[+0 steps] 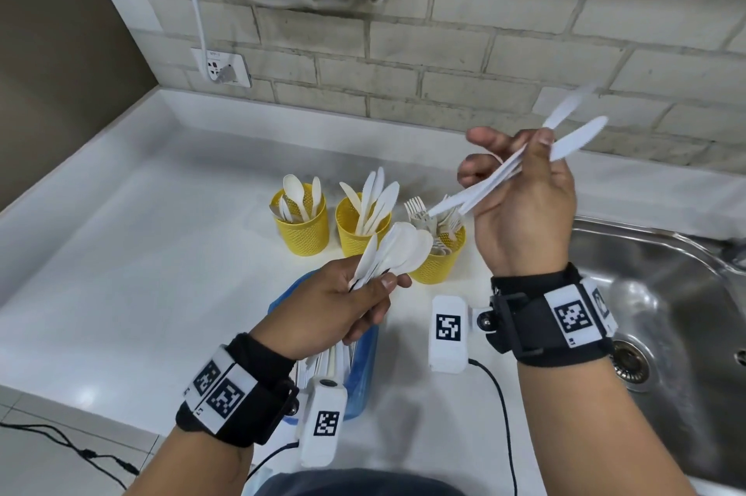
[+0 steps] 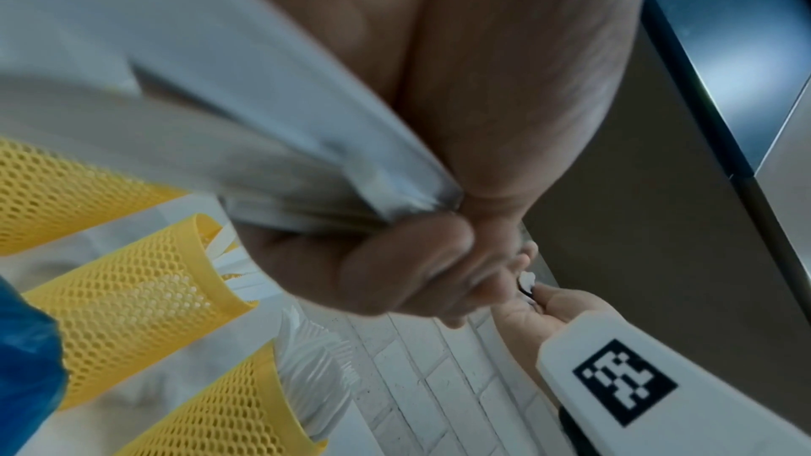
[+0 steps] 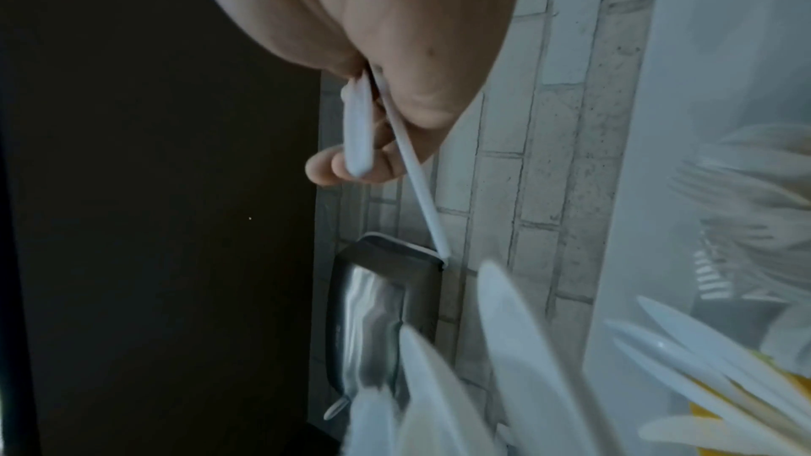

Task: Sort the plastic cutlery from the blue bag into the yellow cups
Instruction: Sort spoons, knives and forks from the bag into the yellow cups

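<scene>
Knives [image 1: 565, 140] pinched in my right hand [image 1: 524, 204], blades fanning past fingertips | spoons [image 1: 397, 253] gripped by my left hand [image 1: 343, 301], bowls above blue bag [image 1: 363, 370] | yellow cups [image 1: 363, 229] beyond

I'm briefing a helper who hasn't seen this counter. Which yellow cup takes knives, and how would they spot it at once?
Start at the steel sink and look left along the white counter to the row of three yellow mesh cups. The knife cup is the middle one. The left cup holds spoons and the right cup forks; only the middle one shows flat serrated blades.
</scene>
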A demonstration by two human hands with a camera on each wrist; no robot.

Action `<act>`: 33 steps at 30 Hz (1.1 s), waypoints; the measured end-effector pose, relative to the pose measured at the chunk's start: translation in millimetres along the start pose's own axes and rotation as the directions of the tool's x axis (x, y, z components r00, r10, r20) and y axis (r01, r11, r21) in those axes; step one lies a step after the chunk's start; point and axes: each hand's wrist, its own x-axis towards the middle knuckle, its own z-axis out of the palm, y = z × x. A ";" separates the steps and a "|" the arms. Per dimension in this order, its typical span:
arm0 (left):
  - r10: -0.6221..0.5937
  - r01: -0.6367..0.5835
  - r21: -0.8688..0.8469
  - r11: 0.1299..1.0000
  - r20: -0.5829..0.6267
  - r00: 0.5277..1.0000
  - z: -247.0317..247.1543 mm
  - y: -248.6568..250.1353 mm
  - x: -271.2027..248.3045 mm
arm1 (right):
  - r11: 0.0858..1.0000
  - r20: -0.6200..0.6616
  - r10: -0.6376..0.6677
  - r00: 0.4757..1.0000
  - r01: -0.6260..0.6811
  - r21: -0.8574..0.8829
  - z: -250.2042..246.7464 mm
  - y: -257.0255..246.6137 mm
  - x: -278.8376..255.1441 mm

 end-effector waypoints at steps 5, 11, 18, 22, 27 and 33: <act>0.017 -0.025 -0.087 0.996 -0.090 0.996 2.8 3.2 1.2 | 0.997 0.062 0.042 0.997 -0.046 0.065 -1.8 -3.1 -1.4; -0.024 -0.032 -0.276 0.961 -0.198 0.980 4.2 6.0 4.4 | 0.994 0.158 0.077 0.984 -0.088 0.065 18.1 4.5 -26.3; -0.096 -0.029 -0.510 0.859 -0.217 0.971 4.3 13.3 6.6 | 0.975 0.269 0.126 0.955 -0.069 -0.210 30.8 33.2 -57.5; -0.109 -0.026 -0.567 0.823 -0.202 0.973 3.5 14.5 3.0 | 0.965 0.245 0.167 0.955 -0.107 -0.241 31.5 41.1 -67.9; -0.113 0.000 -0.454 0.891 -0.223 0.968 1.2 17.7 -0.2 | 0.930 0.166 0.113 0.980 -0.045 -0.366 23.7 38.3 -55.6; 0.054 -0.077 -0.070 0.995 -0.293 0.955 3.8 20.3 -1.2 | 0.725 0.244 0.248 0.938 -0.013 -0.689 22.8 27.8 -43.4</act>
